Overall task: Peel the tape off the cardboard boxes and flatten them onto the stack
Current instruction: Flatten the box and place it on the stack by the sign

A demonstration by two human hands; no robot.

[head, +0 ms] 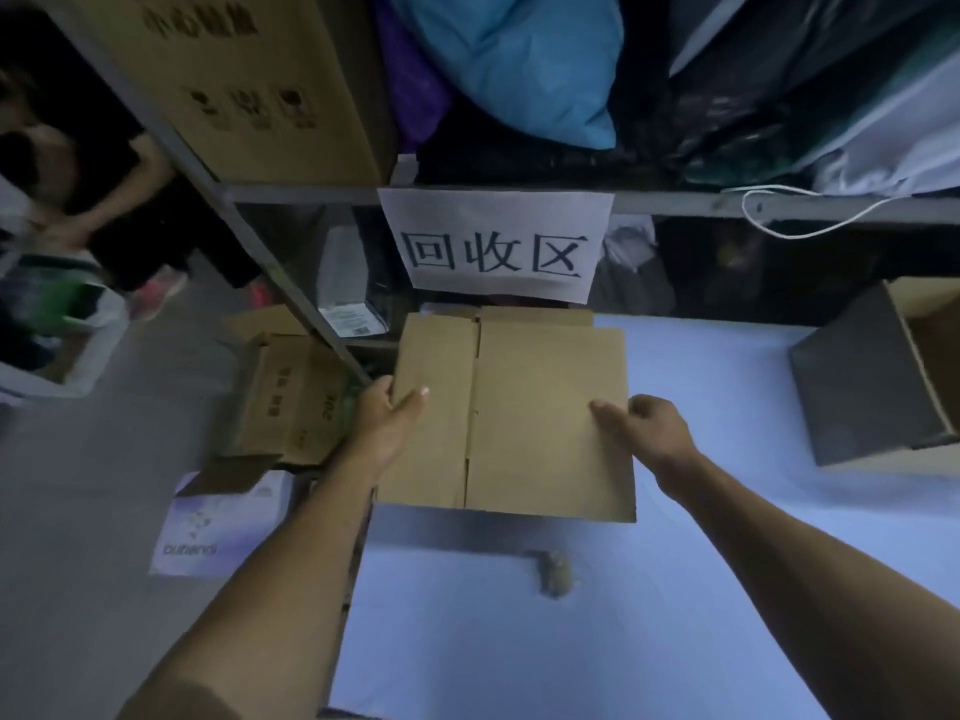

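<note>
Head view: I see one flattened cardboard box [524,418] lying at frame centre on the pale blue desk [727,563], over more flat cardboard whose edges show at its top end.
Left hand [387,415]: I see it at the box's left edge, thumb on top and fingers wrapped under, gripping the cardboard.
Right hand [644,423]: it sits at the box's right edge with its thumb lying on the top face; the other fingers are curled, and I cannot tell whether they hold the edge.
Tape: a crumpled wad [555,574] lies on the desk in the lower centre, apart from the box.
Sign: a white paper sign [496,246] with black characters hangs from the shelf rail above the box.
Right of frame: a dark-sided open box [867,381] stands on the desk.
Left of frame: an open carton [291,397] sits on the floor, a white carton [218,527] below it.
Upper left: another person [93,163] is partly visible, blurred.
</note>
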